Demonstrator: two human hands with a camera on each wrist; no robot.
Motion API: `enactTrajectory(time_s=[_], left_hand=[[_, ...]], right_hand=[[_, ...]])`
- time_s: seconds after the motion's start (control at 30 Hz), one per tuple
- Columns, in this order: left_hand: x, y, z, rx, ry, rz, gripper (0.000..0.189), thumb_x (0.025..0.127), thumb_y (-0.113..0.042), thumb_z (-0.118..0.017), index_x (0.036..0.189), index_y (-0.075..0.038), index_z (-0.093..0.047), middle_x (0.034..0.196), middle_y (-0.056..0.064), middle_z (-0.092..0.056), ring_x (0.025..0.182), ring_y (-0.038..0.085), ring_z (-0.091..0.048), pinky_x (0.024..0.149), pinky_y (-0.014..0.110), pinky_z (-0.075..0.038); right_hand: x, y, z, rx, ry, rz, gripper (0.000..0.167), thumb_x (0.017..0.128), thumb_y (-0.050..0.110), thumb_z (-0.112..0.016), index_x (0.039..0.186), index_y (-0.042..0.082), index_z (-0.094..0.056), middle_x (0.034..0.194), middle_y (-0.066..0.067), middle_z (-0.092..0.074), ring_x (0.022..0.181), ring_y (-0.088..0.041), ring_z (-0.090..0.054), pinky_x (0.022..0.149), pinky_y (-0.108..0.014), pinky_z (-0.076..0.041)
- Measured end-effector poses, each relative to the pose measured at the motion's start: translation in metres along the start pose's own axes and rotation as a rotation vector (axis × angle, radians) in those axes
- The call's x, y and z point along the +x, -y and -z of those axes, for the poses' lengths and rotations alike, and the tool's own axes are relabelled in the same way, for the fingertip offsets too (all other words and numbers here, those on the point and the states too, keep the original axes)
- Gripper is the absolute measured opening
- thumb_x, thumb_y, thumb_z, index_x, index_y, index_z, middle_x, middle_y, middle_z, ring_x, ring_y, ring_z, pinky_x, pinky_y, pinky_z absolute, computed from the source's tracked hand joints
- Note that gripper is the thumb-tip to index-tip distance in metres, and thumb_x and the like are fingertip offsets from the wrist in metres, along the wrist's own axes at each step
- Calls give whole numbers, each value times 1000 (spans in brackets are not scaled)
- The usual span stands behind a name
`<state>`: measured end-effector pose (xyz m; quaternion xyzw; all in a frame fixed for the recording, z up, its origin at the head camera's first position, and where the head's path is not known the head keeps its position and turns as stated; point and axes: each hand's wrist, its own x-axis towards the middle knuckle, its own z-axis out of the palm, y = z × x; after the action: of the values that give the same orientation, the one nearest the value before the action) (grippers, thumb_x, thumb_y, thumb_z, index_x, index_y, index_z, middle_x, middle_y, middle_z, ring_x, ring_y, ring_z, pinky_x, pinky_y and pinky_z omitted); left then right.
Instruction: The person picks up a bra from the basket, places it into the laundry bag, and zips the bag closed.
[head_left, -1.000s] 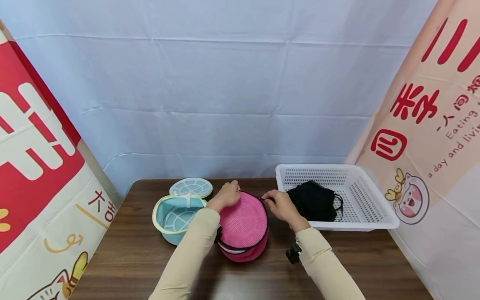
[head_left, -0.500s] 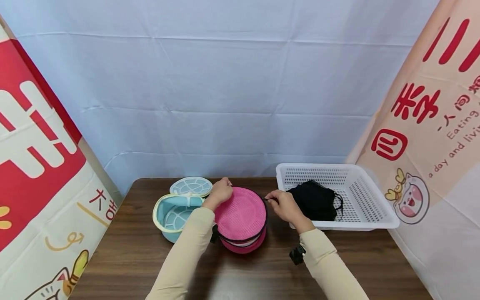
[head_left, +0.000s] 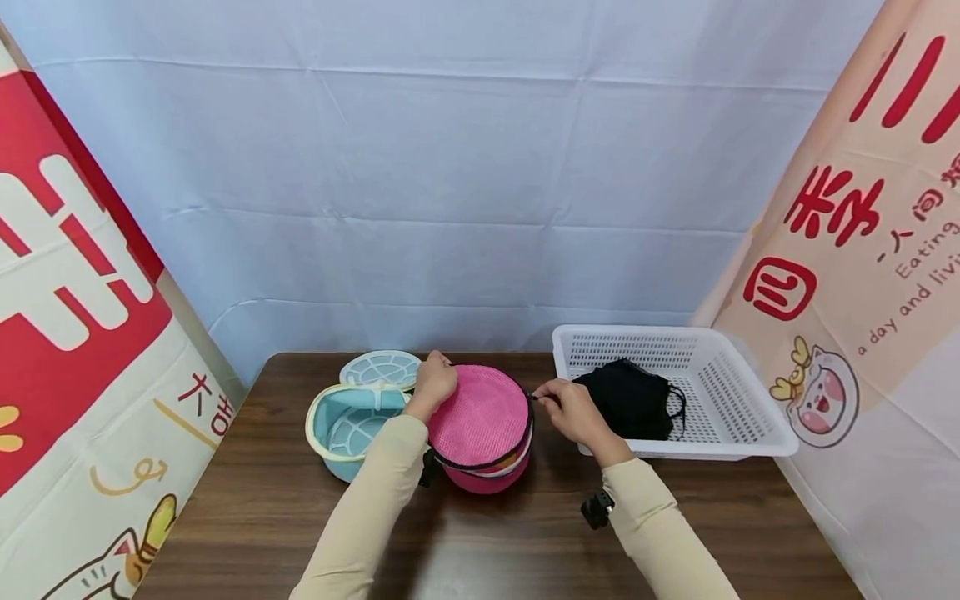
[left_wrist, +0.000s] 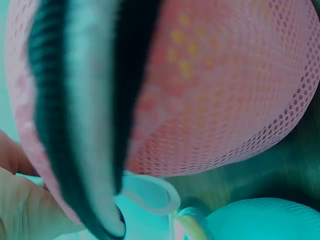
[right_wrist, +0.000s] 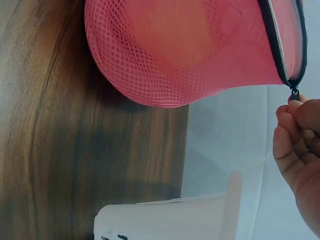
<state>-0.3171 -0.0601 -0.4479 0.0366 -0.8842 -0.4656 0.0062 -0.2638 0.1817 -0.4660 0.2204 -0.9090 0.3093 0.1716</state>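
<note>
Bag (head_left: 480,429), head view: pink, between blue bag (head_left: 341,471) and basket (head_left: 712,451); round lid (head_left: 483,404) up, zip (head_left: 476,466) gaping towards the person, long axis unclear.
Hands, head view: left hand (head_left: 433,385) grips the lid's far-left edge; right hand (head_left: 576,413) pinches at its right.
Left wrist view: yellow spots (left_wrist: 185,47) inside; hand cut off.
Right wrist view: zip pull (right_wrist: 295,95) between fingertips; orange contents (right_wrist: 172,32) blurred.

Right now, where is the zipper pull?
In the right wrist view, the zipper pull is near the right edge, pinched by the right hand, just below where the two black zip edges of the pink mesh bag meet.
</note>
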Motion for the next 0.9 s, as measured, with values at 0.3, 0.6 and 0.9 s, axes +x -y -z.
enactTrajectory(time_s=[0.3, 0.6, 0.9], left_hand=[[0, 5, 3, -103, -95, 100, 13, 90, -5, -39, 96, 1, -49, 83, 14, -49, 68, 22, -44, 48, 30, -36], [-4, 9, 7, -72, -37, 75, 12, 90, -10, -44, 91, -2, -53, 90, 12, -53, 81, 24, -50, 64, 34, -42], [-5, 11, 11, 78, 9, -44, 16, 91, -9, -45, 76, -5, -50, 74, 8, -46, 66, 20, -42, 59, 32, -37]], right_hand=[[-4, 0, 1, 68, 44, 22, 9, 84, -5, -62, 87, 0, -68, 81, -3, -62, 68, -13, -56, 61, -30, -46], [-6, 3, 1, 70, 7, -36, 7, 85, 0, -63, 87, 4, -69, 81, -4, -63, 67, -12, -52, 62, -31, -44], [-5, 2, 2, 78, -32, -37, 5, 83, -1, -65, 84, 3, -69, 80, -4, -63, 65, -13, -51, 60, -32, -43]])
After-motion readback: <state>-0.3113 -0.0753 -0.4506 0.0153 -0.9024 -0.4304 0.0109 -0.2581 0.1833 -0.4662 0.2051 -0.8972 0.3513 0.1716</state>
